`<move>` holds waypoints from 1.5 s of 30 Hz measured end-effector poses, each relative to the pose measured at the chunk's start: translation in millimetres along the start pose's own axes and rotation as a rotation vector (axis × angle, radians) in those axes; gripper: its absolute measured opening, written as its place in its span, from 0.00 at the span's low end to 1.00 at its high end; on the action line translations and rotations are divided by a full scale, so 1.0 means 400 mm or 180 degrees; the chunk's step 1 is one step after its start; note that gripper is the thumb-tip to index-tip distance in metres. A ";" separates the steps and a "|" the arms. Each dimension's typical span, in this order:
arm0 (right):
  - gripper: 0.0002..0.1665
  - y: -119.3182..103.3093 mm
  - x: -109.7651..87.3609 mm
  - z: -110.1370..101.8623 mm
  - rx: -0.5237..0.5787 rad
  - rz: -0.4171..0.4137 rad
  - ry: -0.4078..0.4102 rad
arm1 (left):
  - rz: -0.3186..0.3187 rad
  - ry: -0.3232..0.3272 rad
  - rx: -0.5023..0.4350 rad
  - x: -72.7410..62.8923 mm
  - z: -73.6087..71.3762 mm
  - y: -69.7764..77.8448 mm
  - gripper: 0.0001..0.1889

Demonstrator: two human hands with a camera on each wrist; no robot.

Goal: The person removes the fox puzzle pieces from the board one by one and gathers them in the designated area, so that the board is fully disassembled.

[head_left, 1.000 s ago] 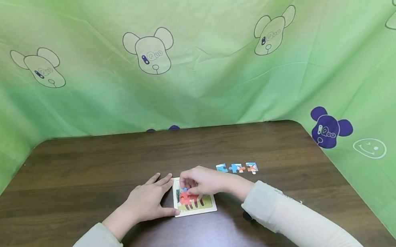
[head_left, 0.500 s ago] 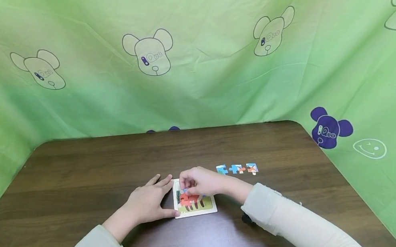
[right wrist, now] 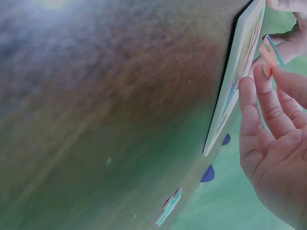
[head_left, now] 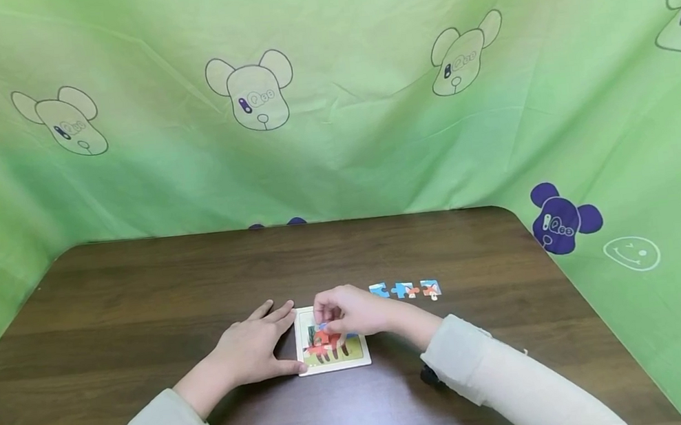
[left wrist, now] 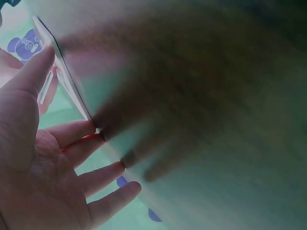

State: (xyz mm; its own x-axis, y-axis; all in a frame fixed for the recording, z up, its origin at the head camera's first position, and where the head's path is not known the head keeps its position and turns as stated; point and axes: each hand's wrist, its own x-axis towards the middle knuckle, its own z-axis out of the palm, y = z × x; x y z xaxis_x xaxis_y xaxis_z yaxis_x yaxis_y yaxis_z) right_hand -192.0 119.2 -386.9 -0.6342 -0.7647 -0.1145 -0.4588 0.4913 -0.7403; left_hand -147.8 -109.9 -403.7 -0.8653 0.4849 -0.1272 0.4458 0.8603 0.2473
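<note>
A jigsaw board [head_left: 338, 367] with a pale rim lies on the table, its picture showing orange striped shapes over yellow-green ground. My right hand [head_left: 357, 311] is over the board and pinches an orange and blue puzzle piece [right wrist: 270, 55] between thumb and fingertips. In the head view that piece overlaps the left half of the picture. My left hand [head_left: 252, 350] rests with spread fingers at the board's left side, thumb at the lower left corner and index fingertip near the upper left one. The left wrist view shows fingertips along the board's edge [left wrist: 72, 81].
Three loose puzzle pieces lie in a row right of the board: a blue one [head_left: 378, 290], a blue and orange one [head_left: 405, 291] and another blue and orange one [head_left: 431, 289]. A small black object [head_left: 430, 375] shows beside the right sleeve. Green cloth [head_left: 332, 137] hangs behind the table.
My right hand has shifted slightly to the right over the board with the piece still pinched. The left hand stays at the board's edge. The head view has moved a little.
</note>
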 end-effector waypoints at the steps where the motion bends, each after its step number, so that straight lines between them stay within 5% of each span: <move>1: 0.03 0.002 -0.002 -0.001 -0.0070 -0.0026 0.0017 | -0.0004 -0.0003 -0.0005 0.000 0.000 0.000 0.49; 18: 0.05 0.032 -0.051 -0.028 -0.0156 -0.0044 0.0287 | -0.0004 0.0011 0.0066 -0.003 0.003 -0.003 0.50; 30: 0.05 0.050 -0.105 -0.072 -0.0124 0.0319 0.0528 | 0.0018 0.0005 0.0042 -0.006 -0.004 -0.001 0.49; 45: 0.04 0.084 -0.158 -0.104 -0.0106 0.0450 0.0597 | 0.0007 0.0006 0.0060 -0.002 0.002 -0.005 0.49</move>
State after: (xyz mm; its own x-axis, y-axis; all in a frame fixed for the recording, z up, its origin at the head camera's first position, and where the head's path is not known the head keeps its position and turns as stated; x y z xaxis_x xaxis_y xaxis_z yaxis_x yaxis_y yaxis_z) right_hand -193.3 201.4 -377.1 -0.7967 -0.5979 -0.0882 -0.3754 0.6039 -0.7031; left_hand -147.8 -111.7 -404.9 -0.8647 0.4866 -0.1248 0.4520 0.8620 0.2295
